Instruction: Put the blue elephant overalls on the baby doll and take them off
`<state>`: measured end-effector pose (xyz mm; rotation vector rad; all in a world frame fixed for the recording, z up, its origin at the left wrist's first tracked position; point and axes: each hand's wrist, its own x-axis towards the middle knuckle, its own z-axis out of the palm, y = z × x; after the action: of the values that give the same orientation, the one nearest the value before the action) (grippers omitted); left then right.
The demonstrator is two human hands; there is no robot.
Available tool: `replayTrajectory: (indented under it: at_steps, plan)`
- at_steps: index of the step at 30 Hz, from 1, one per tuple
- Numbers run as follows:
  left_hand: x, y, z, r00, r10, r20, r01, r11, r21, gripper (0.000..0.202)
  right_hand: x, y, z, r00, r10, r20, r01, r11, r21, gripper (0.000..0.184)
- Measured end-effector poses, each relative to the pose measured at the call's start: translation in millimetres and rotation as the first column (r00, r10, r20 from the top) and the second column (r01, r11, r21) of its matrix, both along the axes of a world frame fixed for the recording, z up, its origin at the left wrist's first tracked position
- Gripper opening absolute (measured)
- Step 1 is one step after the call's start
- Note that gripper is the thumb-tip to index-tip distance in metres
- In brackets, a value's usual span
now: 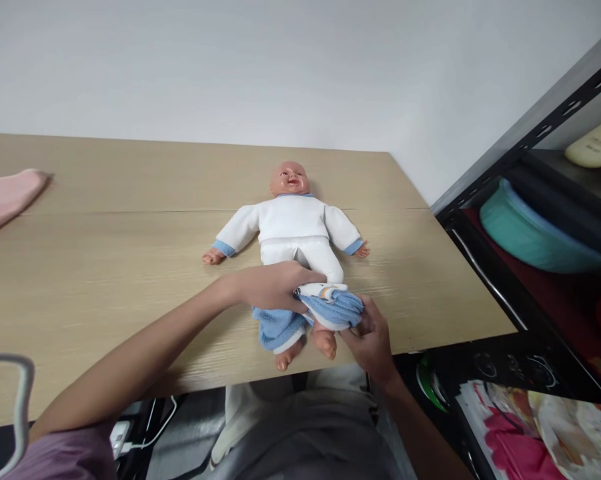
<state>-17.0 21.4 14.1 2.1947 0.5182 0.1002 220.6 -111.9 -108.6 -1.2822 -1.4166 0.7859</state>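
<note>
Doll [293, 227]: shins hidden under bunched blue garment [333, 311] and left hand [270, 287]. Right hand [371, 341], at doll's feet: fingertips out of sight behind blue garment. Pink cloth [5, 200], far left of doll: cut by frame edge. Shelf [530, 137], right of doll: cropped.

We see a bright, evenly lit scene; the light seems to fall from above, though we cannot tell its source. The wall [180, 60] is flat, without glare. On the table [105, 267] shadows are soft: a faint one under the left hand [275, 287] and its forearm, another beside the doll [293, 227]. The shelf [540, 220] at the right is far darker. Wide-lens distortion bows the table's edges and stretches the corners. The centre is sharp enough to show folds in the blue trousers [330, 310]; the pale bar [20, 400] at lower left is blurred.
</note>
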Motion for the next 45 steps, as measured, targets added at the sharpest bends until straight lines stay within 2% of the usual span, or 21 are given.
replayTrajectory:
  at_steps: [4,8,11,13,15,17,21,25,28,31,34,37,39,42,44,45]
  plan:
    - [-1,7,-3.2,0.996,-0.067,0.062,0.067,0.998,0.015,0.005,27,33,25.3,0.944,0.261,0.202,-0.266,0.964,-0.003,0.027]
    - [-1,7,-7.5,0.999,-0.035,-0.012,0.037,0.969,0.242,0.026,46,61,49.7,0.805,0.480,0.347,-0.474,0.874,-0.108,0.032]
    - [-11,4,-3.6,0.996,0.035,-0.080,-0.003,0.927,0.374,0.047,56,71,61.5,0.716,0.532,0.452,-0.545,0.831,-0.115,0.039]
    - [-24,3,2.4,0.987,0.119,-0.108,-0.062,0.901,0.429,0.053,60,77,66.4,0.697,0.547,0.463,-0.575,0.813,-0.093,0.039]
    - [-39,5,8.0,0.973,0.189,-0.131,-0.117,0.897,0.427,0.051,61,86,68.3,0.700,0.577,0.420,-0.595,0.797,-0.104,0.030]
    - [-53,8,10.0,0.971,0.195,-0.140,-0.134,0.925,0.357,0.046,59,100,66.6,0.726,0.607,0.323,-0.596,0.790,-0.145,0.023]
    - [-68,15,1.8,0.984,0.170,-0.057,-0.156,0.966,0.205,0.031,47,129,57.1,0.790,0.593,0.153,-0.568,0.803,-0.180,0.029]
    - [-71,20,-11.4,0.975,0.216,0.057,-0.219,0.973,0.073,0.019,32,147,50.1,0.800,0.557,0.223,-0.547,0.830,-0.111,0.031]
    - [-74,21,-23.0,0.935,0.329,0.133,-0.317,0.943,-0.101,0.027,26,154,46.2,0.802,0.503,0.323,-0.534,0.846,0.008,0.027]
    - [-75,19,-39.5,0.882,0.438,0.172,-0.404,0.892,-0.202,0.031,24,159,39.8,0.822,0.483,0.302,-0.531,0.842,0.098,0.025]
    - [-70,15,-60.7,0.805,0.528,0.270,-0.485,0.848,-0.211,0.036,23,164,30.2,0.869,0.458,0.186,-0.475,0.878,0.063,0.027]
    - [-61,11,-81.4,0.655,0.603,0.456,-0.584,0.786,-0.201,0.045,18,174,21.4,0.919,0.387,0.081,-0.389,0.921,0.021,0.031]
    - [-56,10,-91.2,0.580,0.618,0.531,-0.622,0.757,-0.200,0.044,13,182,18.4,0.935,0.351,0.047,-0.353,0.935,0.041,0.032]
    - [-58,11,-98.0,0.546,0.633,0.548,-0.675,0.720,-0.159,0.038,7,185,19.6,0.934,0.340,0.112,-0.348,0.935,0.063,0.027]
    - [-65,12,-98.5,0.576,0.612,0.542,-0.699,0.712,-0.062,0.032,6,182,23.2,0.918,0.327,0.223,-0.351,0.934,0.073,0.023]
    - [-69,12,-98.0,0.618,0.580,0.531,-0.692,0.721,0.019,0.029,7,178,25.4,0.908,0.309,0.283,-0.346,0.934,0.091,0.020]
